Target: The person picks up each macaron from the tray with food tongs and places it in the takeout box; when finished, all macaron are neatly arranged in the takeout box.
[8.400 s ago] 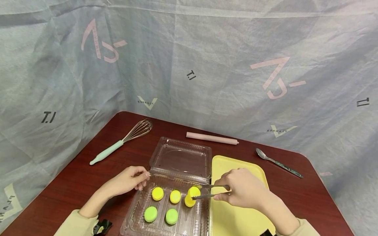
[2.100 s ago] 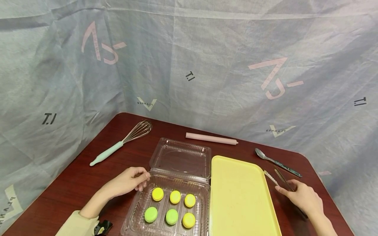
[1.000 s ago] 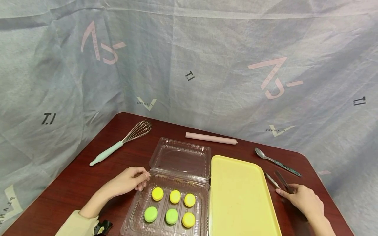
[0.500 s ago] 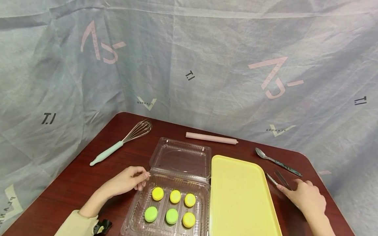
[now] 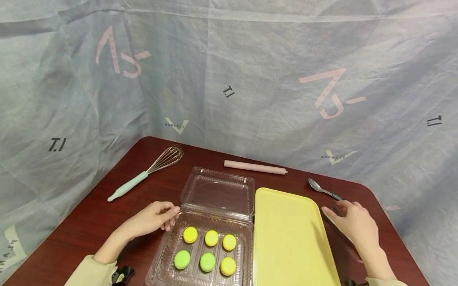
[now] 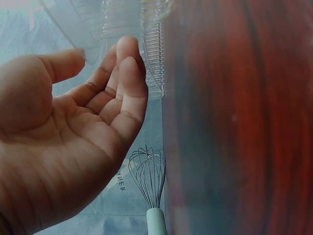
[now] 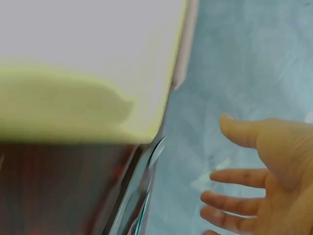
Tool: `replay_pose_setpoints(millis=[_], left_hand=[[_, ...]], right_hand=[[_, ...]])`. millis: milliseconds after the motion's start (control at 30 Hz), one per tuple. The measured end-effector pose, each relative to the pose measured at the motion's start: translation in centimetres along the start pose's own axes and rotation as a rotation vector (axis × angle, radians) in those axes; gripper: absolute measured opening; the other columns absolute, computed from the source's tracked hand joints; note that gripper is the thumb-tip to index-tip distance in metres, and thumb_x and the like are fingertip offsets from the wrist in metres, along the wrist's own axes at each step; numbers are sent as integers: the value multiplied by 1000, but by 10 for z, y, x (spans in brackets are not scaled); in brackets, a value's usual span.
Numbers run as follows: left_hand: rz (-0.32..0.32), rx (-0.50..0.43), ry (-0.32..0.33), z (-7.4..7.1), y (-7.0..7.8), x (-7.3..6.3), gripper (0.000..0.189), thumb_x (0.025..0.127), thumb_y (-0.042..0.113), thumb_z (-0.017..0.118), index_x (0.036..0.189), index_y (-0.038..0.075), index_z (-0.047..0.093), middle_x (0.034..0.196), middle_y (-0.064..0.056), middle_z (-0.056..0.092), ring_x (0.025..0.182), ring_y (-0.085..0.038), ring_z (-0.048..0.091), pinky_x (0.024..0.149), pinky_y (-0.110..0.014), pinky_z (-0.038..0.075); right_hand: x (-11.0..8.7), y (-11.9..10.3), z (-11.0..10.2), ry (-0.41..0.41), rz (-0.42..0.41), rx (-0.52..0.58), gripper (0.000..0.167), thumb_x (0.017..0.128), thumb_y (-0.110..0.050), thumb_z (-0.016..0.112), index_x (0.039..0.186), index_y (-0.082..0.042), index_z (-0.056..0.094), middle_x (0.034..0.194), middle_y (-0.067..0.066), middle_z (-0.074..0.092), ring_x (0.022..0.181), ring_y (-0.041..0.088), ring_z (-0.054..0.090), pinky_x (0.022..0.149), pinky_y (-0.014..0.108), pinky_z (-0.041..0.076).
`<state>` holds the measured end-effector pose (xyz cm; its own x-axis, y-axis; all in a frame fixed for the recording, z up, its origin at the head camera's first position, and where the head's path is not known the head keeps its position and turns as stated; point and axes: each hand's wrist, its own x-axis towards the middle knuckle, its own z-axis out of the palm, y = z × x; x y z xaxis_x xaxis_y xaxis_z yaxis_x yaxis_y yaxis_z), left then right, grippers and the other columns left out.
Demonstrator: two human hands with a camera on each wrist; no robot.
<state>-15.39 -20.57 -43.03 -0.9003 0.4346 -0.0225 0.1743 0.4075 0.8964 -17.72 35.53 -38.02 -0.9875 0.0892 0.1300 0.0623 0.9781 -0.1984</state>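
Observation:
My left hand [image 5: 157, 218] rests at the upper left corner of a clear hinged plastic container [image 5: 162, 254], fingers loosely curled. In the left wrist view its thumb tip meets the clear edge, with a gap between thumb and fingers. Inside the container's base lie several yellow macarons [image 5: 211, 238] and two green macarons [image 5: 182, 259], in two rows; the lid [image 5: 219, 192] lies folded back. My right hand [image 5: 358, 226] hovers over metal tongs [image 5: 336, 226] right of the tray, partly hiding them. Its fingers are spread with nothing between them in the right wrist view.
A yellow tray [image 5: 290, 234] lies right of the container. Just beyond the right hand lies a spoon [image 5: 315, 184], its handle partly covered. A pink rolling pin [image 5: 255, 167] is at the back, and a whisk [image 5: 129, 186] with a pale green handle at the left.
Eight seconds ago the tongs held a yellow macaron over the container; it now sits in the front row. My right hand laid the tongs right of the tray, released them and moved up.

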Motion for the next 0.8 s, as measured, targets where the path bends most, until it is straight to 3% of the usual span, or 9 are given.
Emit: replay_pose_setpoints(millis=[233,433,800], left_hand=[[-16,-8,19,-2,-2,2,30,106,26,50,95,1,64,75,-5,61,66,-20,62,61,-29,52],[-19,-14,43,-4,-1,2,30,106,26,51,96,1,65,76,-5,62,66,-20,62,62,-30,53],[-44,-43,94,-5,1,2,26,106,21,52,105,-3,61,78,-6,62,68,-23,62,63,-30,53]], right_hand=[[3,-40,1,-105,-45,167,73,93,-61,60,127,3,60,94,7,64,73,21,57,54,35,41],[4,-64,12,-117,-100,257,66,93,-56,63,126,1,63,91,7,68,71,19,61,57,37,46],[3,-92,25,-155,-114,347,61,94,-52,65,126,-1,64,96,11,71,80,20,66,66,39,52]])
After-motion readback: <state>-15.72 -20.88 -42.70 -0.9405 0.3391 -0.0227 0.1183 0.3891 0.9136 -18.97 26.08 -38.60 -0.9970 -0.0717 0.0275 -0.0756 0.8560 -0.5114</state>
